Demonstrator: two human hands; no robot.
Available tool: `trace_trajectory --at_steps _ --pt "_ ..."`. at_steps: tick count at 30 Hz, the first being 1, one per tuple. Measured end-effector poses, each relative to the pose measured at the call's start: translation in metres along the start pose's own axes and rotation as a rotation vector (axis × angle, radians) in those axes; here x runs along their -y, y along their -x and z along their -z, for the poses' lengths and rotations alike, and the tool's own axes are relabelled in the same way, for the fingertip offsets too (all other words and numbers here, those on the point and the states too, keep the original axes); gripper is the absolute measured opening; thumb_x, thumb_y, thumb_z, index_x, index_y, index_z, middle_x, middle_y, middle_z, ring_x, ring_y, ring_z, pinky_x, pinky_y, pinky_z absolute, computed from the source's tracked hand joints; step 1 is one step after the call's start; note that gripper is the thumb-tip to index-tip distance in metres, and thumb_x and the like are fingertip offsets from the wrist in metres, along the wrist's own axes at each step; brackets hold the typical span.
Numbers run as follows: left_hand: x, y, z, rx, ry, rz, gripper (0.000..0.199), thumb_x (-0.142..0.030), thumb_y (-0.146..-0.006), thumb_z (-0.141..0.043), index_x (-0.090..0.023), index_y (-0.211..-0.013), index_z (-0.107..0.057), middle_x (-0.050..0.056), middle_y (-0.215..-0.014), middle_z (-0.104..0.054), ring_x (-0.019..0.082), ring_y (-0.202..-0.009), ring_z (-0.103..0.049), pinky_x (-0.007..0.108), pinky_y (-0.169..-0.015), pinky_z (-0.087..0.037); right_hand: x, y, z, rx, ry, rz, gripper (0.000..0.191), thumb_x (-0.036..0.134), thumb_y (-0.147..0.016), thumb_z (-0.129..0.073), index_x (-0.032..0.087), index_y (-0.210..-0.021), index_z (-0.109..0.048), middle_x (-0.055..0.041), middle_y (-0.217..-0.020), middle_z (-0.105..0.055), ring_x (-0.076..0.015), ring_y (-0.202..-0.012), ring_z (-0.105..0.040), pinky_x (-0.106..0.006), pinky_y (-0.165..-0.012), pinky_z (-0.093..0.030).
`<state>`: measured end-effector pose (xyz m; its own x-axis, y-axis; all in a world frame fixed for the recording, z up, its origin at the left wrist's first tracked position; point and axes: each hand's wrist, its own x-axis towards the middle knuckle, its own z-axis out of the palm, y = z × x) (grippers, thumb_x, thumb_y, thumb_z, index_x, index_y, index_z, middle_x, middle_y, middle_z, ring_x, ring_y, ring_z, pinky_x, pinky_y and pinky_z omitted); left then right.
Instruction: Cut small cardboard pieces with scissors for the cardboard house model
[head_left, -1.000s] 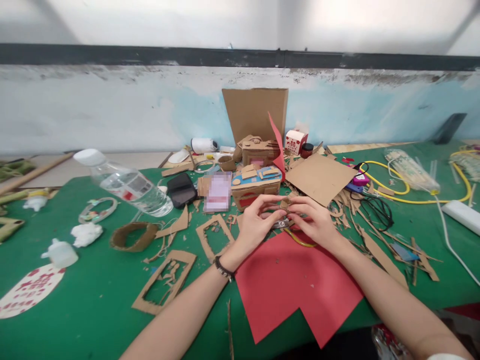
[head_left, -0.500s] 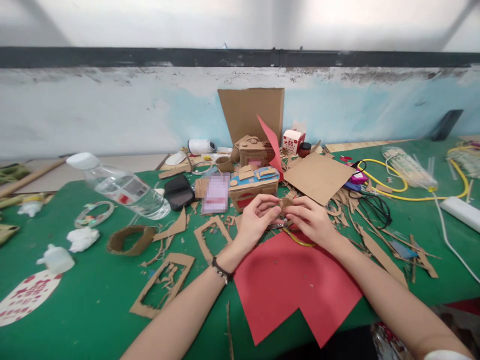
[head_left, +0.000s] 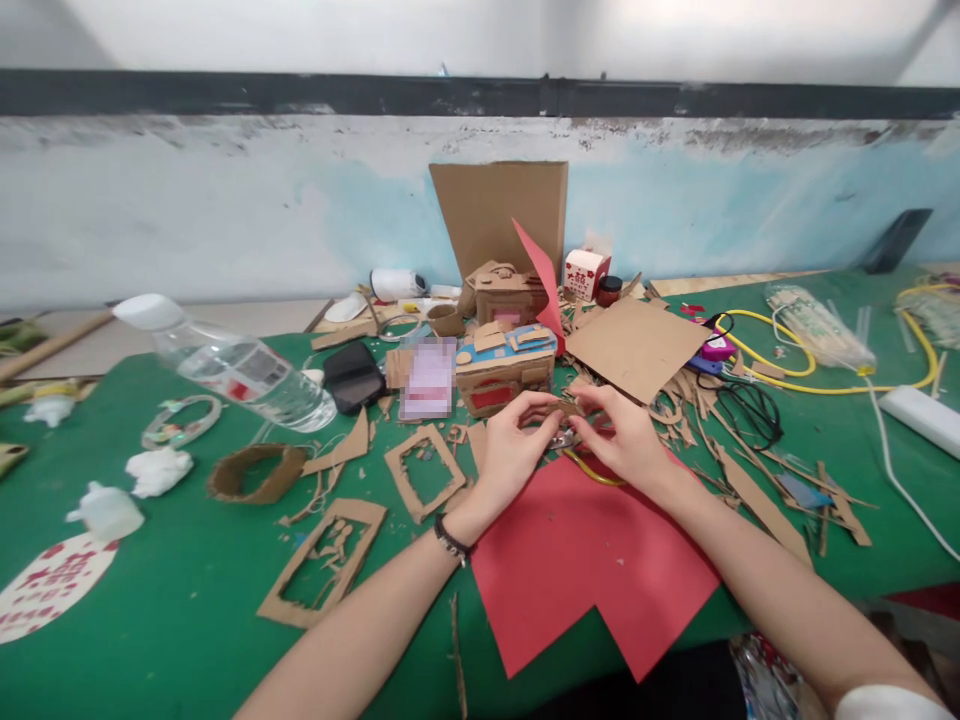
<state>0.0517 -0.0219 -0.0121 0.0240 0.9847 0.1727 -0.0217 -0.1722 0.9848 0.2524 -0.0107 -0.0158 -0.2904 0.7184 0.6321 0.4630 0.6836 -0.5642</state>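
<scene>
Where the hands meet: small cardboard piece (head_left: 562, 408), held just above the far edge of the red paper (head_left: 544, 565), near side of the blue-topped box (head_left: 506, 388).
Left hand (head_left: 517, 440): grip narrow, thumb and fingertips holding the piece; dark bracelet (head_left: 452, 543) on wrist.
Right hand (head_left: 619, 435): fingertips at the piece's right end, fingers curled; cannot tell if this grip pinches it.
Tool (head_left: 586, 473): just below the fingers, yellow handle showing, rest mostly hidden.
Paper position: flat on green surface (head_left: 187, 650), between the forearms, near edge notched.
Left of hands: near frame (head_left: 365, 545) and far frame (head_left: 401, 488), both cardboard, scraps inside; ring (head_left: 262, 490) further left.
Bottle (head_left: 247, 375): clear, white cap, beyond ring.
Board (head_left: 637, 345): on scraps beyond right hand.
</scene>
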Motion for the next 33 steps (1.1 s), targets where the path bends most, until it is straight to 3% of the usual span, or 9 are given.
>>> trace_trajectory --at_steps 6,12,18,23,29,33 --pt "0.002 0.003 -0.004 0.043 0.033 0.009 0.03 -0.045 -0.092 -0.084 -0.019 -0.106 -0.081 0.007 -0.103 -0.083 0.023 -0.094 -0.08 0.035 -0.086 -0.07 0.003 -0.004 0.002 -0.003 0.031 0.058 0.018 0.02 -0.109 -0.062 0.025 -0.122 -0.074 -0.0071 -0.111 -0.081 -0.0217 -0.097 -0.079 -0.035 -0.082 -0.068" --pt "0.0 0.002 -0.009 0.023 0.167 0.093 0.038 -0.045 -0.086 -0.088 -0.017 -0.111 -0.079 0.008 -0.1 -0.083 0.022 -0.089 -0.08 0.035 -0.081 -0.071 0.0 -0.001 -0.001 -0.033 0.135 0.097 0.015 0.019 -0.109 -0.063 0.024 -0.118 -0.073 -0.0074 -0.106 -0.081 -0.022 -0.091 -0.078 -0.034 -0.077 -0.064" --pt "0.002 0.004 -0.012 0.004 0.138 0.069 0.039 -0.052 -0.091 -0.082 -0.017 -0.109 -0.079 0.007 -0.099 -0.082 0.021 -0.088 -0.08 0.033 -0.079 -0.072 0.001 -0.002 -0.003 -0.043 0.196 0.073 0.009 0.019 -0.106 -0.063 0.024 -0.109 -0.07 -0.0096 -0.108 -0.077 -0.0264 -0.103 -0.075 -0.039 -0.088 -0.063" --pt "0.005 0.006 -0.012 -0.043 0.117 0.058 0.038 -0.056 -0.094 -0.079 -0.019 -0.102 -0.074 0.003 -0.09 -0.079 0.02 -0.081 -0.08 0.032 -0.074 -0.071 0.004 -0.003 -0.004 -0.014 0.151 0.079 0.008 0.021 -0.107 -0.064 0.025 -0.113 -0.069 -0.0082 -0.107 -0.075 -0.0251 -0.1 -0.074 -0.038 -0.086 -0.063" --pt "0.003 0.005 -0.013 0.041 0.108 0.054 0.039 -0.045 -0.093 -0.08 -0.019 -0.122 -0.075 0.009 -0.113 -0.083 0.024 -0.099 -0.083 0.035 -0.084 -0.073 0.003 -0.003 -0.002 -0.001 0.202 0.071 0.012 0.019 -0.108 -0.062 0.025 -0.114 -0.071 -0.0098 -0.11 -0.076 -0.0261 -0.102 -0.074 -0.038 -0.083 -0.064" --pt "0.004 0.003 -0.013 0.036 0.118 0.072 0.041 -0.041 -0.09 -0.081 -0.019 -0.125 -0.074 0.009 -0.109 -0.084 0.022 -0.093 -0.083 0.036 -0.084 -0.072 0.004 -0.001 0.0 0.014 0.338 0.138 0.017 0.02 -0.109 -0.062 0.026 -0.119 -0.073 -0.0114 -0.118 -0.077 -0.0282 -0.111 -0.073 -0.04 -0.089 -0.063"
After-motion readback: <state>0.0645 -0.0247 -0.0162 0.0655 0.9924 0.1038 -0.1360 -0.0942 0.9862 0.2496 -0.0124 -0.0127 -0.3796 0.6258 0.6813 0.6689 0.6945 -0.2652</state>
